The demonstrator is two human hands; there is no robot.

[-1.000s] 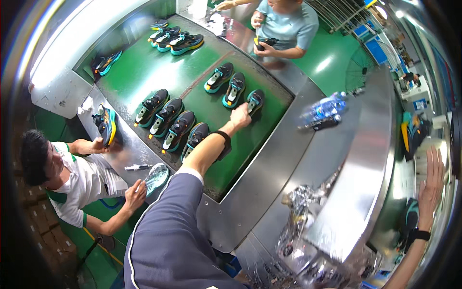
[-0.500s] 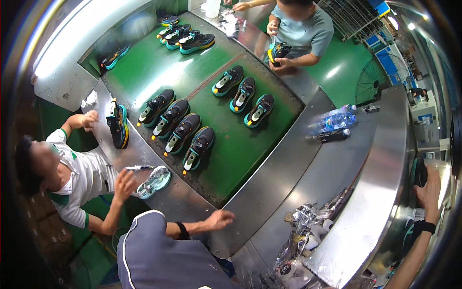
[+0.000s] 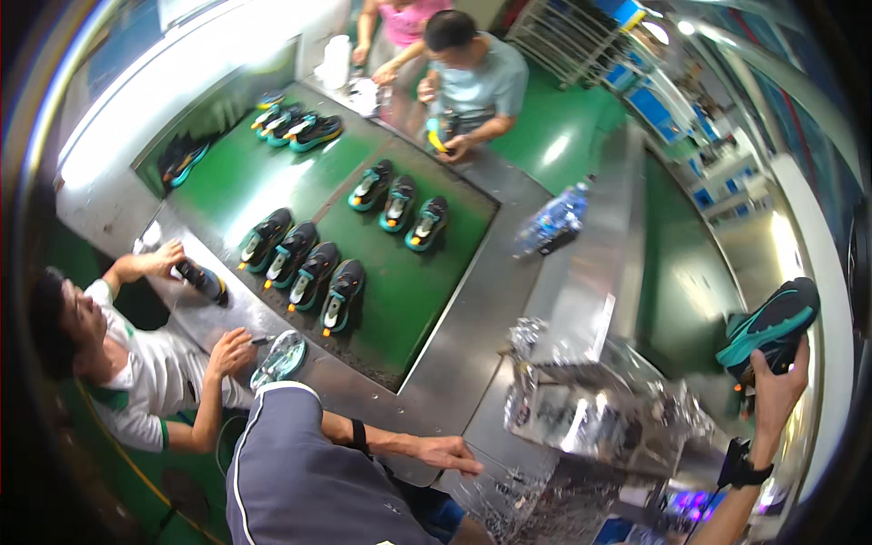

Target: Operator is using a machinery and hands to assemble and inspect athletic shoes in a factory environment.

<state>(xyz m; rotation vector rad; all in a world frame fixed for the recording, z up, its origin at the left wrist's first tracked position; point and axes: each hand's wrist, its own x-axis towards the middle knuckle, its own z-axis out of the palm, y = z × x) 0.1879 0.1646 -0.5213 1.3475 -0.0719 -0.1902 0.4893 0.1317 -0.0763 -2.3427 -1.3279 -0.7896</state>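
My right hand, at the far right, grips a black sneaker with teal and dark sole parts from below. Under that sneaker show more dark material and an orange tab; I cannot tell whether they belong to a second shoe. My left hand reaches out over the metal bench corner at lower middle. Its fingers are stretched forward with nothing in them. A black band circles each of my wrists. The nearest thing to my left hand is crumpled clear plastic wrap.
Rows of black-and-teal sneakers stand on a green conveyor belt. Left, a co-worker in white handles a shoe beside a loose sole. Another co-worker holds a shoe at the back. Plastic bottles lie on the metal ledge.
The view has swung to the right. My right hand has brought the sneaker further into view. My left hand has shifted right and down, its fingers straighter. The co-worker in white now touches the shoe.
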